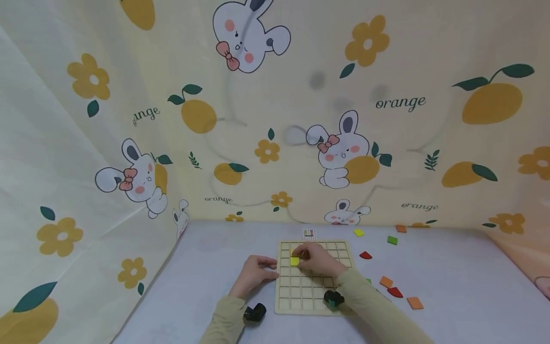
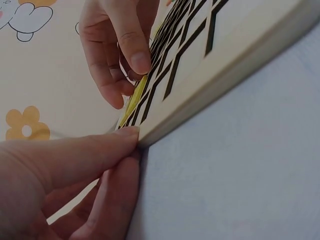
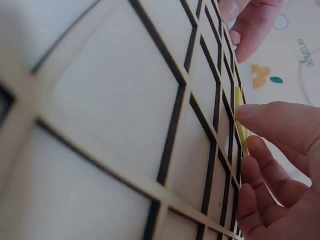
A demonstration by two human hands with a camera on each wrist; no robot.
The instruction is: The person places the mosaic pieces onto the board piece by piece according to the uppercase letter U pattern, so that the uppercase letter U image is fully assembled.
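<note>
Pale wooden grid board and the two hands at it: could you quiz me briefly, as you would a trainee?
1. Which hand is nearer the flat yellow square tile?
2. True or false: in the head view, two flat red wedge-shaped tiles lie to the right of the pale wooden grid board.
3. Fill in: the left hand touches the board's ____ edge.

Key: 1. The right hand. 2. True. 3. Left.

Pale wooden grid board (image 1: 295,290), lying flat, yellow square tiles (image 1: 294,262) toward upper left, apparently two
</note>
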